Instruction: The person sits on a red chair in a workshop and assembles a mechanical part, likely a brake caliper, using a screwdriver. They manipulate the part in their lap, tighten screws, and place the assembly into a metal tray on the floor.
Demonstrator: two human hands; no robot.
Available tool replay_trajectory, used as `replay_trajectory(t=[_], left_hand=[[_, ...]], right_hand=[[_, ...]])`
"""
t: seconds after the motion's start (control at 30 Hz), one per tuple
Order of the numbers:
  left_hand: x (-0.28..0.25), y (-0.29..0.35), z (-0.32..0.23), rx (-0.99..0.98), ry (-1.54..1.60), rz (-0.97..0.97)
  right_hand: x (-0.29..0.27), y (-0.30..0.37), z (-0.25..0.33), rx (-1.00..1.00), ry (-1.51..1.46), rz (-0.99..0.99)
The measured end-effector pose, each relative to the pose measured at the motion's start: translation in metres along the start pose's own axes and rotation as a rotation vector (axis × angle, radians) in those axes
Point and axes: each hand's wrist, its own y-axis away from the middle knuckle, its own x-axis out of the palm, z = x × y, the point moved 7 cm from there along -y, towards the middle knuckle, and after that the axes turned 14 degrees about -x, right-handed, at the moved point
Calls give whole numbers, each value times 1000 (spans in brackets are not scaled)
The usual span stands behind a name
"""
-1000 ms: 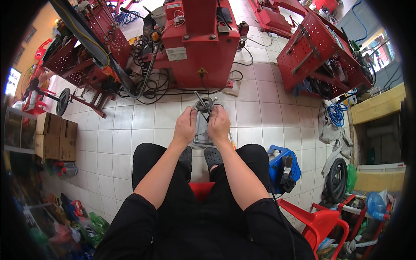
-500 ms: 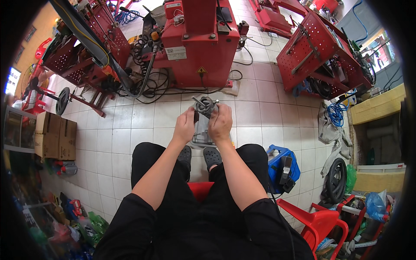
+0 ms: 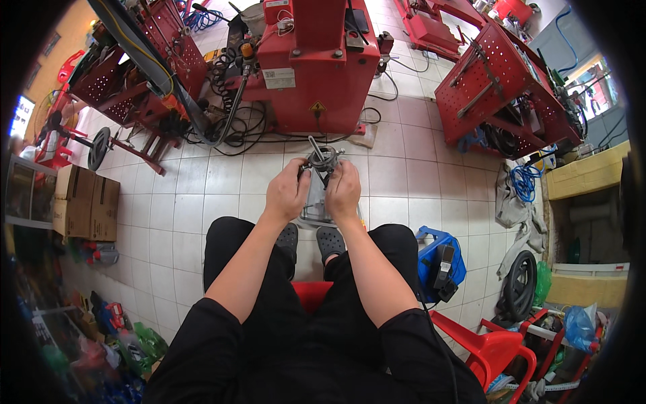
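A grey metal part (image 3: 326, 159) with a round ring-like opening is held up in front of my knees, between both hands. Out of its top pokes a thin pale rod (image 3: 314, 145), leaning to the left. My left hand (image 3: 288, 192) is closed on the part's left side, fingertips against it. On the other side, my right hand (image 3: 344, 190) grips it with curled fingers. Below the part, on the floor just beyond my shoes, lies a greyish tray (image 3: 316, 219), partly hidden by my hands. The part's lower portion is hard to make out.
Ahead stands a red machine (image 3: 316, 101) with black cables (image 3: 242, 138) on the tiles. A red perforated cart (image 3: 481, 94) is at right; cardboard boxes (image 3: 84, 202) are at left. A blue case (image 3: 437, 262) and red chair (image 3: 494, 350) are by my right leg.
The ring opening now shows more plainly, and the rod stands more upright. My left hand has shifted slightly and turned against the part. The whole view has moved a little.
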Motion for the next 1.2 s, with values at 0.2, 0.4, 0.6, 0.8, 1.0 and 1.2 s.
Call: replay_trajectory(t=[0.2,0.4,0.6,0.8,1.0,1.2], left_hand=[[4,-1,9,-14,-79,-27],[14,-2,26,-167,104,35],[16,-6,34,-183,170,153],[9,-4,20,-24,103,73],[22,-2,29,-269,501,214],[27,0,36,-525,763,515]], right_hand=[[9,4,-5,58,13,73],[8,4,-1,38,61,71],[0,-2,3,-49,75,2],[-2,-2,6,-41,30,0],[-8,-4,9,-177,7,-71],[-10,-6,7,-215,31,-49]])
